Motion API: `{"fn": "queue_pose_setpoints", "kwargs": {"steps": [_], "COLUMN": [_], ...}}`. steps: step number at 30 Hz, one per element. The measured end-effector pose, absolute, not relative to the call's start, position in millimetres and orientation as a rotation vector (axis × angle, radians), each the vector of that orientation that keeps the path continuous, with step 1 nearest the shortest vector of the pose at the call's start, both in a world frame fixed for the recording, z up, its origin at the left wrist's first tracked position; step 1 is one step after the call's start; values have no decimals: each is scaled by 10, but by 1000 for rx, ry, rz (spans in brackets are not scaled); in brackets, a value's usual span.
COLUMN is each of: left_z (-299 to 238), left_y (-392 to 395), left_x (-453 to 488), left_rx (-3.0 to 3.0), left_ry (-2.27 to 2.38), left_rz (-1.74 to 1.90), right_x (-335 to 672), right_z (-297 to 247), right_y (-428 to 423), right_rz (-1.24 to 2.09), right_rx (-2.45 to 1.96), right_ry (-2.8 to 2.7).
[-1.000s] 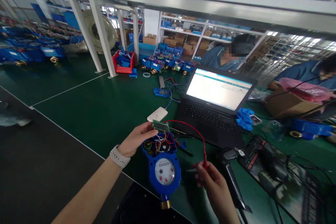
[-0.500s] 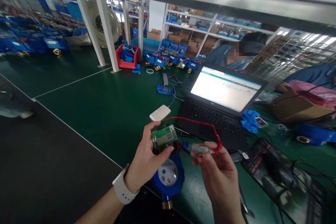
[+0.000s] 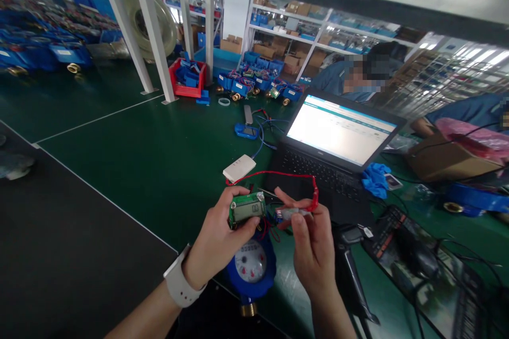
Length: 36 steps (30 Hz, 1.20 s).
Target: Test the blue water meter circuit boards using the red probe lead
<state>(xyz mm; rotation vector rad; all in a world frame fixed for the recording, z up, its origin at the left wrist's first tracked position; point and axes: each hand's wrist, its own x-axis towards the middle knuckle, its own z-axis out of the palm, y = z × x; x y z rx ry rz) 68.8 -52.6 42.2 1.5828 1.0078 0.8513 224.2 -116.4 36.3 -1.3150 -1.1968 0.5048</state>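
My left hand [image 3: 222, 230] grips a green circuit board with a small LCD display [image 3: 248, 210] by its edges, screen facing up. Between the thumb and fingers of my right hand [image 3: 312, 238] is a pin connector [image 3: 292, 214] in a clear sleeve, its metal pins pointing left at the board. A small gap seems to lie between pins and board. From the connector a red cable [image 3: 278, 172] loops back to a white box [image 3: 239, 168]. Below the board sits a blue water meter [image 3: 252, 267] with a round dial and brass end; thin wires run between them.
An open laptop [image 3: 338, 132] stands behind my right hand. To the right lie a barcode scanner [image 3: 353, 265], a mouse [image 3: 420, 257] and a blue glove [image 3: 376, 180]. A red bin [image 3: 187, 90] and several blue meters [image 3: 240, 86] are at the back. A co-worker [image 3: 342, 77] sits opposite.
My right hand has moved left, bringing the connector closer to the board. The board is turned a little flatter to view, still in my left hand. The camera view has shifted slightly.
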Motion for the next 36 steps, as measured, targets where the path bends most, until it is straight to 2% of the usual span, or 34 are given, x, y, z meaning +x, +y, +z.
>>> {"fn": "queue_pose_setpoints", "kwargs": {"steps": [11,36], "left_z": [427,392], "left_y": [-531,-551], "left_x": [685,694], "left_rx": [1618,1566], "left_ry": [1017,970], "left_rz": [858,889], "right_x": [2217,2246], "right_z": [302,326], "right_y": [-1173,-1189], "right_rz": [466,200], "right_rx": [-1315,-1452], "right_ry": [-1009,-1361]}}
